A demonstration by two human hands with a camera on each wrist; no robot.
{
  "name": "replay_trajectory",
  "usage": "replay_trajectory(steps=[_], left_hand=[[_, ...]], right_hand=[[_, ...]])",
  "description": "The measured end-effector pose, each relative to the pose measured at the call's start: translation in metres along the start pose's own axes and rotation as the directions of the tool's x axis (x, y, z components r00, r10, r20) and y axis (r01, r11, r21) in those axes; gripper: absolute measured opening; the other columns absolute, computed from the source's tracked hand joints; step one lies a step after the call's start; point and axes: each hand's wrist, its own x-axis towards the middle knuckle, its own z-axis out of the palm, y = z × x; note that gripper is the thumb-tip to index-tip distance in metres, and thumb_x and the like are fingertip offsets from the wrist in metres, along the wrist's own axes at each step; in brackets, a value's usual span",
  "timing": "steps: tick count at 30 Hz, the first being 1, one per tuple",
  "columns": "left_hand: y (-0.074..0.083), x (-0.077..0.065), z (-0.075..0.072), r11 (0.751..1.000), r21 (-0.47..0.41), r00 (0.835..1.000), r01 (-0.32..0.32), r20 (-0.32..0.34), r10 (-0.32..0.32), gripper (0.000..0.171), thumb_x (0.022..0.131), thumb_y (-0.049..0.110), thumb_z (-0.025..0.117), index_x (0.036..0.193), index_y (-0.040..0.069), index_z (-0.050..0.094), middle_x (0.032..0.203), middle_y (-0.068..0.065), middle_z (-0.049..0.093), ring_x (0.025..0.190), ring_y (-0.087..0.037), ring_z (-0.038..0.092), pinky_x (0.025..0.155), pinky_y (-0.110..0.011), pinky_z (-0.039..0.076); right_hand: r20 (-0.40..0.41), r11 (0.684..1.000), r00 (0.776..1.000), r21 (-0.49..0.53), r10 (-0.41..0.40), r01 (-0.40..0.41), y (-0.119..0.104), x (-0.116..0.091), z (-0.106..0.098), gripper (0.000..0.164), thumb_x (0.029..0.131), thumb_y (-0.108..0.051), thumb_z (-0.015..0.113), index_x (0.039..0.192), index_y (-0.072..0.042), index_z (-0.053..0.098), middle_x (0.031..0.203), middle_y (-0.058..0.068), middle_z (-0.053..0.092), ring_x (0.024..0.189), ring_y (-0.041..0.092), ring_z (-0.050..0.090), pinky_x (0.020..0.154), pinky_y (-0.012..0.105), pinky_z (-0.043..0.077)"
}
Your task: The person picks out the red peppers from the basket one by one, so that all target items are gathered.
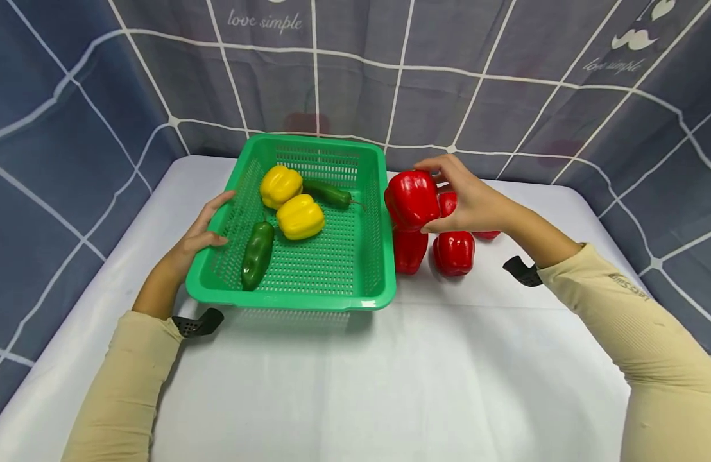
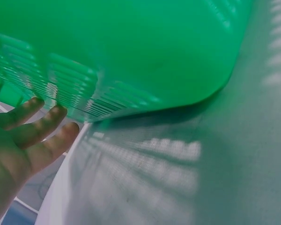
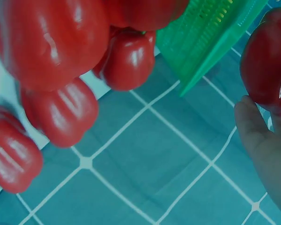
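Observation:
A red bell pepper (image 1: 413, 199) is held up in my right hand (image 1: 468, 196), fingers behind it and thumb below, close to the basket's right rim. The same held pepper (image 3: 269, 63) shows at the right edge of the right wrist view. My left hand (image 1: 194, 240) holds the left rim of a green plastic basket (image 1: 321, 300), with thumb and forefinger over the rim. Other fingers (image 2: 54, 117) lie along its slotted outer wall in the left wrist view. Inside are a yellow bell pepper (image 1: 281, 186), another yellow bell pepper (image 1: 300, 217) and two green chili peppers (image 1: 257, 255).
Several more red bell peppers (image 1: 454, 253) stand on the white-covered table (image 1: 448, 372), right of the basket, partly hidden by the right hand. A grey curtain with white lines (image 1: 355, 96) hangs around the table's back and sides.

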Motion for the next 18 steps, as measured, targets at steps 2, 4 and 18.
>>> replay_trajectory(steps=[2, 4, 18], left_hand=[[-0.001, 0.000, 0.000, 1.000, -0.006, 1.000, -0.006, 0.004, 0.006, 0.076, 0.077, -0.001, 0.031, 0.146, 0.027, 0.013, 0.139, -0.008, 0.017, 0.105, -0.013, 0.042, 0.076, -0.019, 0.047], [-0.001, 0.001, 0.000, 1.000, -0.011, 1.000, -0.023, 0.001, 0.023, 0.076, 0.077, -0.002, 0.031, 0.146, 0.026, 0.014, 0.141, -0.007, 0.016, 0.107, -0.012, 0.041, 0.078, -0.018, 0.046], [-0.005, 0.001, 0.002, 0.996, -0.025, 0.996, -0.086, -0.001, 0.086, 0.076, 0.076, -0.004, 0.031, 0.146, 0.023, 0.017, 0.142, -0.004, 0.015, 0.114, -0.011, 0.035, 0.082, -0.015, 0.040]], right_hand=[[-0.007, 1.000, 1.000, -0.001, 0.018, -0.018, 0.002, -0.005, -0.003, 0.082, 0.063, -0.006, 0.079, 0.131, -0.006, 0.033, 0.126, 0.007, 0.037, 0.114, 0.025, 0.046, 0.085, 0.040, 0.049], [-0.014, 0.999, 0.999, -0.005, 0.044, -0.045, 0.004, -0.011, -0.007, 0.083, 0.063, -0.007, 0.079, 0.132, -0.006, 0.033, 0.126, 0.008, 0.037, 0.115, 0.026, 0.045, 0.085, 0.036, 0.049], [-0.096, 0.951, 0.948, -0.022, 0.304, -0.307, 0.030, -0.068, -0.023, 0.087, 0.062, -0.006, 0.080, 0.134, -0.008, 0.033, 0.124, 0.010, 0.035, 0.114, 0.030, 0.047, 0.077, 0.019, 0.049]])
